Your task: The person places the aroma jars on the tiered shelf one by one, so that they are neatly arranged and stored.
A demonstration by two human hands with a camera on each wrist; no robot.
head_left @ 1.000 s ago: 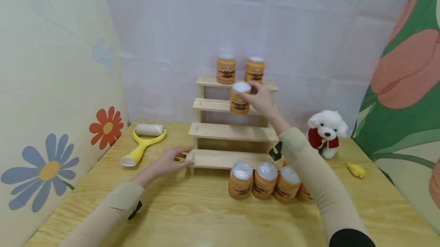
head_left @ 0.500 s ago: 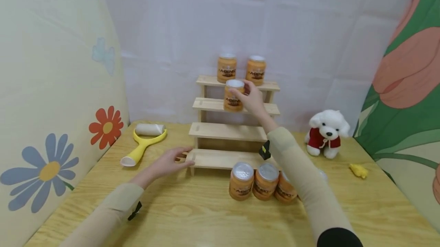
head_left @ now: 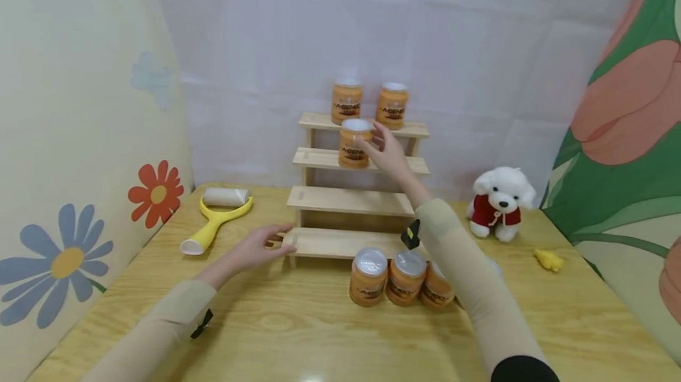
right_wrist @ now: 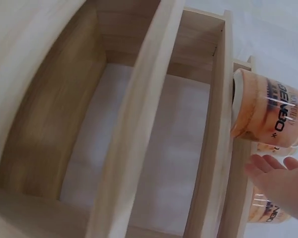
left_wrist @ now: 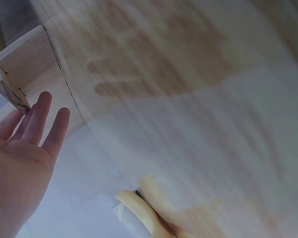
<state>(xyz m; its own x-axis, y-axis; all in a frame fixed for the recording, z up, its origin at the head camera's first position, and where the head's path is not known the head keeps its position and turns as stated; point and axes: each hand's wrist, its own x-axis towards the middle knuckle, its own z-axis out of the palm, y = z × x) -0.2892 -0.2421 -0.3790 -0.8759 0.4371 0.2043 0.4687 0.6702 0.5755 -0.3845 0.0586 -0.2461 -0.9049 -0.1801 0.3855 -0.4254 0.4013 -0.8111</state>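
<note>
- Head view: an orange jar (head_left: 349, 151) is standing on the wooden stand (head_left: 351, 200), second step (head_left: 319, 159) down.
- Our right hand (head_left: 391, 154) is hovering by the stand, clear of the jar.
- Our left hand (head_left: 257, 249) is touching the stand's left end; whether gripping, we cannot tell.

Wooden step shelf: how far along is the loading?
Looks done: two orange cans on the top tier. Underway: a third can, in the right hand at the next tier. Looks left: at least three cans on the table, the sleeve partly hiding the row.
</note>
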